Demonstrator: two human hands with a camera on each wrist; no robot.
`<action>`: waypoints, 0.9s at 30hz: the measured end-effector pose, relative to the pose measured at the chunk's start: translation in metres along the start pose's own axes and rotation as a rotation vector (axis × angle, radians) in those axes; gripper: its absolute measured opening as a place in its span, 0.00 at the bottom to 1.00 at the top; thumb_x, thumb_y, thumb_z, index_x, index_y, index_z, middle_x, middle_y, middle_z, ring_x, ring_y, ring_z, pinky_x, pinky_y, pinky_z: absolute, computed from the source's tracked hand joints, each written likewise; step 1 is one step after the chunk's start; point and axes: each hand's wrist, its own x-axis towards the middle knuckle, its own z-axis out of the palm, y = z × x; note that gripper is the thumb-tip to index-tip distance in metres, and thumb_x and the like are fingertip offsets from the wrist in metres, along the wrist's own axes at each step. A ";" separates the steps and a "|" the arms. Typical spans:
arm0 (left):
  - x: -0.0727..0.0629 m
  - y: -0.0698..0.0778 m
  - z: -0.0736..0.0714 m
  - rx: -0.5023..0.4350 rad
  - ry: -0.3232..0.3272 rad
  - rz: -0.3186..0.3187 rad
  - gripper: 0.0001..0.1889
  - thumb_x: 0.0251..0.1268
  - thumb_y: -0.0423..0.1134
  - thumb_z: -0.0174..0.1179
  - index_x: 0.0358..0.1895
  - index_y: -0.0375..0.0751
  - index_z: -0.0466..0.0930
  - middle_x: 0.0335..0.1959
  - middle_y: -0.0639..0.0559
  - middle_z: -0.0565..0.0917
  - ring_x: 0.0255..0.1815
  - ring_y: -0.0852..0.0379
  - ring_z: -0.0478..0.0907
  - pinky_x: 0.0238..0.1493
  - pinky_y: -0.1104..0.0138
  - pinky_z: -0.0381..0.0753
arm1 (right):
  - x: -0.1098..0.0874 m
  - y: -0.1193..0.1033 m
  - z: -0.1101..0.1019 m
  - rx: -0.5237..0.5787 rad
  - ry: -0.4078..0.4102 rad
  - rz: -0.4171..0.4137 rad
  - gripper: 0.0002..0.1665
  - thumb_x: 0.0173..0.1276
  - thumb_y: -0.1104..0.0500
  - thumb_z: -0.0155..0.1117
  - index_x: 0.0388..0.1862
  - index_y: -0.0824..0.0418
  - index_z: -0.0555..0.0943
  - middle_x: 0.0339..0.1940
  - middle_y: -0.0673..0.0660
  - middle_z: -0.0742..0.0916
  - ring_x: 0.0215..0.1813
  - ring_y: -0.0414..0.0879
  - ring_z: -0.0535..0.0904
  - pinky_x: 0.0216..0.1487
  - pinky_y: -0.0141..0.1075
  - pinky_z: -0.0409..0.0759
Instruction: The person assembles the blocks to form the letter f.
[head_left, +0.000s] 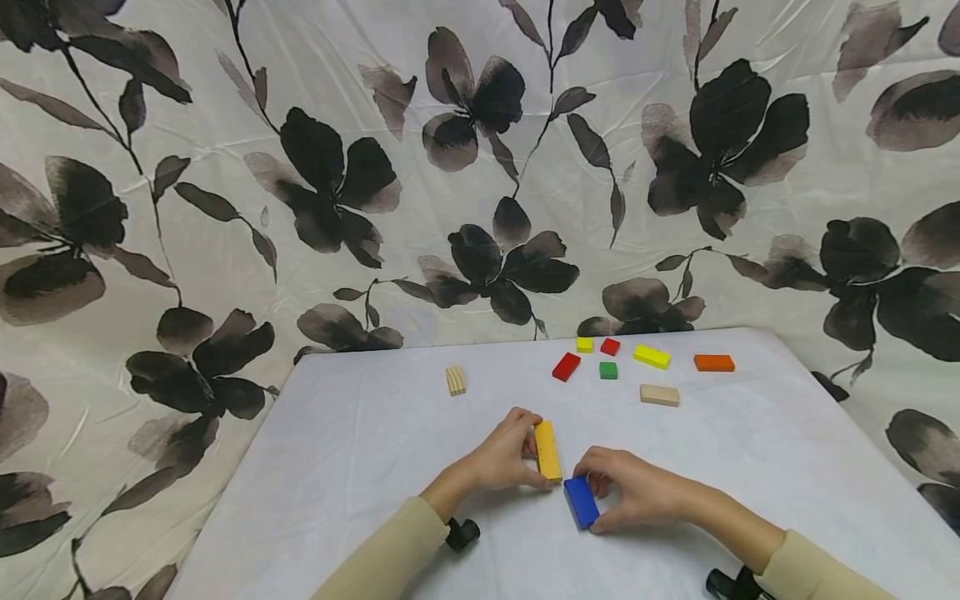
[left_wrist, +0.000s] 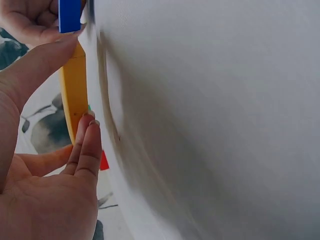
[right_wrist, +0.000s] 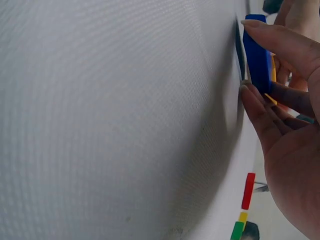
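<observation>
In the head view my left hand [head_left: 502, 454] grips a long yellow-orange block [head_left: 548, 451] at its two ends, thumb at the near end and fingers at the far end. Just right of it, my right hand [head_left: 637, 487] pinches a blue block [head_left: 581, 502] the same way. The two blocks are close together, with the blue one slightly nearer to me. From the left wrist view, the thumb and fingers press the ends of the yellow-orange block [left_wrist: 75, 95]. The right wrist view shows the blue block [right_wrist: 257, 55] between thumb and fingers, close to the cloth.
Behind the hands lie a striped wooden piece [head_left: 455, 381], red blocks [head_left: 566, 367], a green block [head_left: 608, 371], yellow blocks [head_left: 652, 357], an orange block [head_left: 714, 363] and a plain wooden block [head_left: 659, 395]. All sit on a white-covered table [head_left: 337, 467], with a floral cloth [head_left: 480, 167] behind.
</observation>
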 end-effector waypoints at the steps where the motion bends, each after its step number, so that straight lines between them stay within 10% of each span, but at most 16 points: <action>1: 0.001 0.001 0.001 -0.002 -0.002 0.002 0.49 0.46 0.43 0.84 0.72 0.36 0.67 0.59 0.51 0.69 0.42 0.63 0.73 0.47 0.75 0.76 | 0.000 0.000 0.000 -0.001 -0.001 0.001 0.32 0.57 0.48 0.82 0.57 0.51 0.79 0.48 0.44 0.81 0.46 0.39 0.79 0.51 0.33 0.81; 27: 0.010 0.000 0.008 0.060 -0.054 -0.004 0.49 0.49 0.45 0.83 0.73 0.32 0.66 0.54 0.51 0.68 0.40 0.64 0.70 0.44 0.75 0.73 | 0.009 -0.007 0.010 -0.110 0.019 0.040 0.33 0.55 0.42 0.83 0.55 0.52 0.80 0.42 0.44 0.78 0.43 0.38 0.75 0.45 0.29 0.78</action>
